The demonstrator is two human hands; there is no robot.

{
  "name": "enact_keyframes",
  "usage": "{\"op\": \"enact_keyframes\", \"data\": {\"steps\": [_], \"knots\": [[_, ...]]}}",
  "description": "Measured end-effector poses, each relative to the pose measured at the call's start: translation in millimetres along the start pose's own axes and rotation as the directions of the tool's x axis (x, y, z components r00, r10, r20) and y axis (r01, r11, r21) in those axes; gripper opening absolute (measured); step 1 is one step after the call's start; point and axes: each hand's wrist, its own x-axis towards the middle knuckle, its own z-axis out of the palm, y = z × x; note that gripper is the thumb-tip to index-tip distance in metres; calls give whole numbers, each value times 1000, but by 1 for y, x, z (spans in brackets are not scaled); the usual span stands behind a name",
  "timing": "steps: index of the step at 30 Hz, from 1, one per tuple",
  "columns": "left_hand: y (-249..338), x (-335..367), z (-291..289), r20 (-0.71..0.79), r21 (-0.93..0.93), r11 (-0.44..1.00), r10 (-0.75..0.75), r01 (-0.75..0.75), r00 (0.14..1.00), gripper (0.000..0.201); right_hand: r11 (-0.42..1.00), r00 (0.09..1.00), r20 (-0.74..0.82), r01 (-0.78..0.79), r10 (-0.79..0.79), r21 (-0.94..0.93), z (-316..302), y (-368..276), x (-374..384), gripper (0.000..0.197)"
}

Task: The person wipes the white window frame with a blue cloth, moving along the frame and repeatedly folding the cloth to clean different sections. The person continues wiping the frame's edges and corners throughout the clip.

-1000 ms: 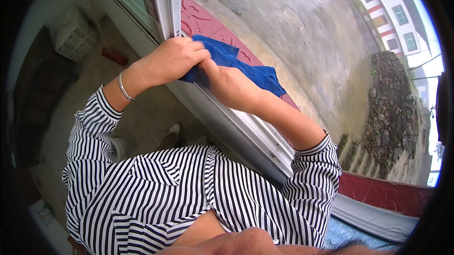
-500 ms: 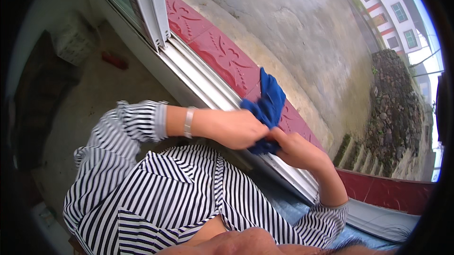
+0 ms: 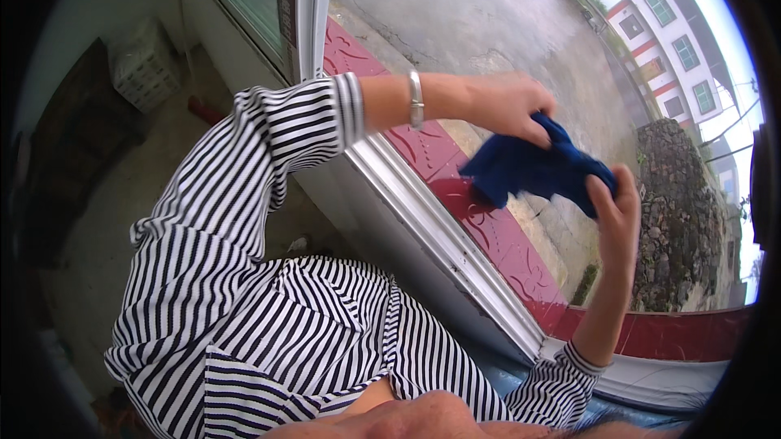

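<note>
A dark blue cloth (image 3: pixel 533 166) hangs stretched between my two hands, out past the window track and above the red tiled ledge (image 3: pixel 525 268). My left hand (image 3: pixel 517 109), with a silver bracelet on its wrist, is closed on the cloth's upper edge. At the other end my right hand (image 3: pixel 618 211) pinches a corner between thumb and fingers. The cloth's lower left part hangs loose, slightly blurred, over the tiles.
The metal window track (image 3: pixel 443 235) runs diagonally under my arms, with a sliding sash (image 3: pixel 311 16) at its upper end. Outside are wet concrete ground (image 3: pixel 464 16), a stone wall (image 3: pixel 671 219) and a white building (image 3: pixel 675 40). Indoors, a white basket (image 3: pixel 146 73) stands at left.
Both hands have moved up, outward and to the right, and apart from each other. The cloth, bunched between them before, is now spread out. The view has shifted slightly.
</note>
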Motion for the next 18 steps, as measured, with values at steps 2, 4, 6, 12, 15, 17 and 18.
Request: {"op": "enact_keyframes", "data": {"steps": [2,4,6,12,15,17,18], "knots": [[-14,-26,-8,-217,198,976,133,-90,967,32,974,997,77,-27,10,227,38,11,16,16],[-36,-56,-2,-351,307,950,169,-57,921,25,791,956,253,-271,151,549,88,6,22,25],[-48,-102,7,-349,282,959,79,24,934,21,649,855,507,-447,108,616,121,6,27,30],[-52,-213,38,-589,367,849,-105,381,801,27,781,735,678,-416,-13,466,233,-28,64,24],[-70,-220,48,-721,229,855,-171,465,671,27,855,734,453,497,-505,147,281,-34,84,20],[-76,-225,48,-755,141,844,-246,517,607,28,717,641,487,695,-593,-42,299,-56,98,20],[-76,-226,47,-766,94,837,-285,539,576,29,682,611,527,727,-590,-79,304,-65,103,20]]}}
